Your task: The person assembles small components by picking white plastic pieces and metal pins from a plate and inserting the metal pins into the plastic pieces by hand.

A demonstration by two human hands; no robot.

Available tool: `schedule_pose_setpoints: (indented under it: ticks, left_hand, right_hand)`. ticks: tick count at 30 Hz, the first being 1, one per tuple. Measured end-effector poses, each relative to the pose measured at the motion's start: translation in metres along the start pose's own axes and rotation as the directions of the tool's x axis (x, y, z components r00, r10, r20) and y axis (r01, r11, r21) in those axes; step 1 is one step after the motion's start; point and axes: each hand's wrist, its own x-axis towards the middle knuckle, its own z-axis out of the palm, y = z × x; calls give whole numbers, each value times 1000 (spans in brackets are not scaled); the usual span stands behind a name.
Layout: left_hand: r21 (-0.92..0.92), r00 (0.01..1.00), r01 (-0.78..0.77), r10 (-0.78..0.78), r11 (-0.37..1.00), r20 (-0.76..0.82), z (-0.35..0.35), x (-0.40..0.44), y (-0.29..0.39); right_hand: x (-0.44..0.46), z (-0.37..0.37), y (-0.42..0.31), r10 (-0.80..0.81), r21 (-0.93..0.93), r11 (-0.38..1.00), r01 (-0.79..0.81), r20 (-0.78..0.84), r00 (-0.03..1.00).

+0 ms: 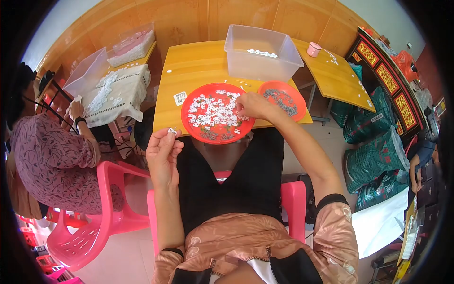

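My left hand point(164, 150) is raised left of the large red tray, a small white piece point(173, 131) with a thin metal pin pinched between thumb and finger. Over the right edge of the large red tray point(189, 128), my right hand point(250, 105) has its fingers closed at the white pieces; whether it grips one is hidden. Many white pieces point(213, 111) with dark holes cover that tray, and grey metal pins point(218, 136) lie at its near edge. A smaller red tray point(299, 90) with more grey pins point(282, 100) stands to the right.
Behind the trays is a clear plastic bin point(262, 66) with white pieces inside. At the left, a person point(56, 161) works at a cloth-covered table point(130, 90). A side table point(340, 78) bears a pink cup point(313, 49). Green sacks point(376, 154) stand at the right.
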Motion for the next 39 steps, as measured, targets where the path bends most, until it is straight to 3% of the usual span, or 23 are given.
schedule_pose_setpoints:
  ticks: [4, 7, 9, 10, 12, 18, 22, 26, 28, 31, 32, 34, 35, 37, 39]
  left_hand:
    - [-1, 1000, 4, -4, 1000, -2, 0, 0, 0]
    - [-14, 1000, 3, -3, 1000, 6, -3, 3, 1]
    - [-14, 1000, -2, 2, 1000, 7, -4, 3, 1]
    - [-11, 1000, -5, 5, 1000, 6, -2, 1, 1]
    - [-15, 1000, -10, 10, 1000, 1, -3, 2, 3]
    - [-17, 1000, -10, 10, 1000, 0, -3, 1, 2]
    - [-8, 1000, 5, -5, 1000, 10, -3, 0, -2]
    - [-15, 1000, 14, -13, 1000, 12, 0, -1, -2]
    - [-15, 1000, 23, -23, 1000, 21, -1, 0, -3]
    - [-35, 1000, 13, -13, 999, 25, 1, -3, 0]
    - [-40, 1000, 14, -13, 999, 22, 1, -2, 0]
    - [-42, 1000, 4, -3, 999, 26, -1, 0, 1]
    - [-45, 1000, 5, -4, 999, 27, -1, 0, 0]
    - [-45, 999, 13, -11, 999, 32, -2, 1, -3]
    - [-41, 999, 19, -17, 999, 38, 1, -1, -5]
  right_hand:
    - [-6, -8, -5, 16, -49, 999, -20, -82, 997]
    - [-10, -7, -17, -22, 76, 997, 20, 34, 999]
    - [-5, 4, -17, -120, -102, 987, 124, 46, 992]
    - [-3, 7, -14, -124, -104, 986, 128, 44, 991]
    - [6, 13, -9, -83, 38, 996, 84, -33, 996]
    - [36, 20, -3, -99, 52, 992, 114, -225, 969]
    - [55, 28, -27, -62, 61, 995, 80, -246, 967]
    - [62, 36, -51, -87, -27, 996, 83, -144, 986]
    - [64, 38, -57, -251, -188, 954, 234, -71, 965]
    - [47, 18, -59, -200, -242, 950, 199, 24, 980]
    - [46, 19, -51, -201, -245, 948, 202, 29, 979]
    - [47, 18, -25, -145, -241, 964, 115, -109, 983]
    - [45, 13, -15, -143, -244, 963, 113, -108, 984]
    - [41, 4, 0, -92, -69, 994, 88, -65, 994]
    - [30, 4, 9, -115, -91, 990, 107, -90, 989]
